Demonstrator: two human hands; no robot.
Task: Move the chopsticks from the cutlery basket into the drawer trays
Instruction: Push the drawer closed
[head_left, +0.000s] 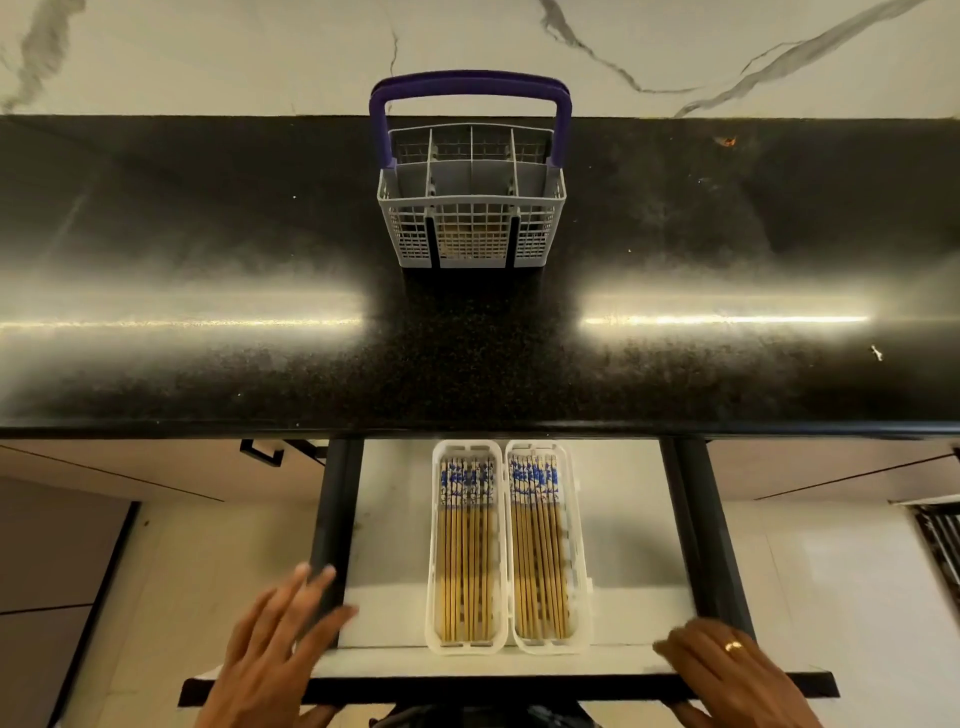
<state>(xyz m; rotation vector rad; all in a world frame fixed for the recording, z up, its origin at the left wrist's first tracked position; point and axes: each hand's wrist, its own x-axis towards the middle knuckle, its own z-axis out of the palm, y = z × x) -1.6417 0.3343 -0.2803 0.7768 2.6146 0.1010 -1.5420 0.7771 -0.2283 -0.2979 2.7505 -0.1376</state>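
Two white trays sit side by side, touching, in the open drawer (613, 519) below the dark counter (208, 338). Left tray (431, 571) and right tray (581, 561) each hold a flat row of chopsticks, blue-and-white patterned ends toward the counter, plain wooden ends toward the person. Chopsticks in the left tray (466, 551); chopsticks in the right tray (540, 551).

Cutlery basket (471, 208) stands upright on the counter, well apart from the drawer, purple handle (470, 85) raised. No chopsticks visible above its rim; contents of the lower compartments hard to read through the mesh.

Left hand (270, 649): fingers spread, flat, draped over the drawer's front-left corner and dark side rail, gripping nothing. Right hand (727, 670): fingers extended, resting on the drawer's front edge near the right corner, ring on one finger, holding nothing. Both hands flank the trays; neither touches tray or chopsticks.
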